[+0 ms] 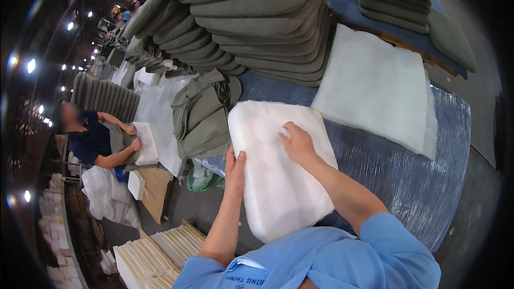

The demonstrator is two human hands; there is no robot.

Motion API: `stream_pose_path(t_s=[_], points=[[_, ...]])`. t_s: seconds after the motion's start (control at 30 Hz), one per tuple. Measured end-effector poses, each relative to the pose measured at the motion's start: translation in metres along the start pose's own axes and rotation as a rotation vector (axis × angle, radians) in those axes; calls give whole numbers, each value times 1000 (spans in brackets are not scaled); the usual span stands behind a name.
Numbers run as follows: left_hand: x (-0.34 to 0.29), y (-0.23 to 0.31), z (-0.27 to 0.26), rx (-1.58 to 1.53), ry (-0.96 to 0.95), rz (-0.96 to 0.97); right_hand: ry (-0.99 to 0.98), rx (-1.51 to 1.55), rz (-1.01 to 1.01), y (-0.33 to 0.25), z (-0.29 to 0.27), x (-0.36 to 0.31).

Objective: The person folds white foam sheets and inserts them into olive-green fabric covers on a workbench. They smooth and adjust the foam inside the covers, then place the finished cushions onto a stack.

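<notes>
The light-blue shirt (321, 259) of the wearer lies nearest the camera, with the lower end of a thick white pad (286, 190) just beside it; whether they touch I cannot tell. Far left, a co-worker in a dark top (91, 142) has both hands at another white slab (146, 143). Below, yellowish foam slabs (152, 259) are stacked close together. Next come rumpled grey-green covers (206, 115), in a loose heap on the table (396, 187).

The left hand (234, 174) is clamped on the pad's left edge, thumb toward the top face. Behind, a tall stack of grey-green cushions (262, 18) leans over the working space. The pad slants across the middle, its lower left side reaching past the table's edge above the floor. On its upper half the right hand (299, 143) rests with fingers bent; whether they pinch the fluffy surface I cannot tell. At right lie flat white wadding sheets (375, 91).

If the left hand let go, the overhanging side might sag or slip floorward. Curled fingertips could snag the fibres and leave a lump or thin patch. A knock from the pad could unsettle the leaning stack.
</notes>
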State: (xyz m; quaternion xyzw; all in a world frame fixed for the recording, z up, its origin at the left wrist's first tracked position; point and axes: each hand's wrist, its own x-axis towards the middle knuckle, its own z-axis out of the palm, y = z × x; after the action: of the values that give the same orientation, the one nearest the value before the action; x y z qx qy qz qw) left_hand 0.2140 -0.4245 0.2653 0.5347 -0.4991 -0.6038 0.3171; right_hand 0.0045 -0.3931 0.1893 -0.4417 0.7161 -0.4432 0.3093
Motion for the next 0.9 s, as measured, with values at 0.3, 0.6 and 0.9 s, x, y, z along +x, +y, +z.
stream_pose_path(t_s=[0.3, 0.6, 0.9], points=[[4, -6, -7, 32, -9, -4, -113, -166, -75, 27, 12, 20], [4, -4, -1, 74, 1, 5, -13, -98, -164, -20, 13, 90], [3, -14, -9, -1, 15, -3, -279, -9, -331, 11, 6, 19]])
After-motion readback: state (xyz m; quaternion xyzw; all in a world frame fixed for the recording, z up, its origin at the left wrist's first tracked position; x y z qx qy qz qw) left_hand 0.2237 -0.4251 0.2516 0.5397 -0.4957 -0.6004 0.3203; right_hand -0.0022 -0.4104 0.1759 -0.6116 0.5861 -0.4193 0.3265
